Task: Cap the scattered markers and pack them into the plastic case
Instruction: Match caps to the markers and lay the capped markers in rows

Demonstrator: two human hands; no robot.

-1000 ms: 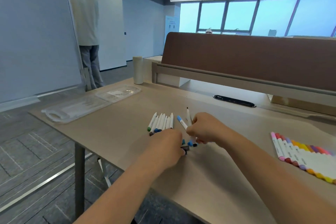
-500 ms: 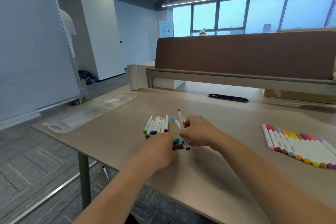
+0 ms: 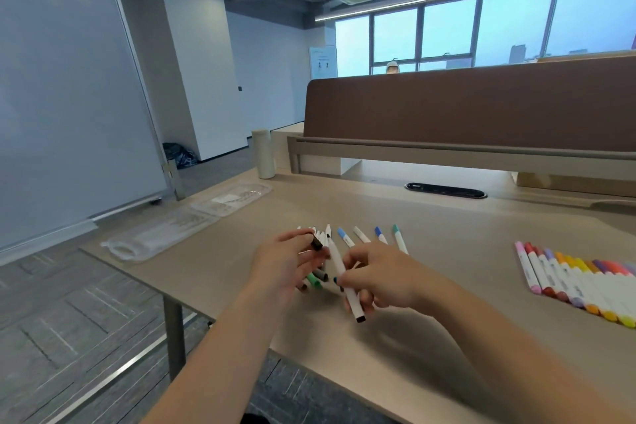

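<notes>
My right hand (image 3: 382,274) grips a white marker (image 3: 340,268) tilted over the desk, its fine black tip up and bare, a black cap on its lower end. My left hand (image 3: 285,262) pinches a small black cap (image 3: 316,242) just left of that tip. Several white markers (image 3: 347,238) with blue, teal and green ends lie on the desk behind and under both hands. Loose caps (image 3: 315,280) lie below my left hand. The clear plastic case (image 3: 165,231) lies open at the desk's far left corner.
A row of several capped warm-coloured markers (image 3: 578,280) lies at the right. A pale cylinder (image 3: 263,153) stands at the back left by the brown divider (image 3: 464,107). A whiteboard (image 3: 65,86) stands left of the desk, whose near edge runs close below my arms.
Both hands have lifted off the desk: the right raised a white marker, the left picked up a black cap and brought it beside the tip. The view has tilted up and left.
</notes>
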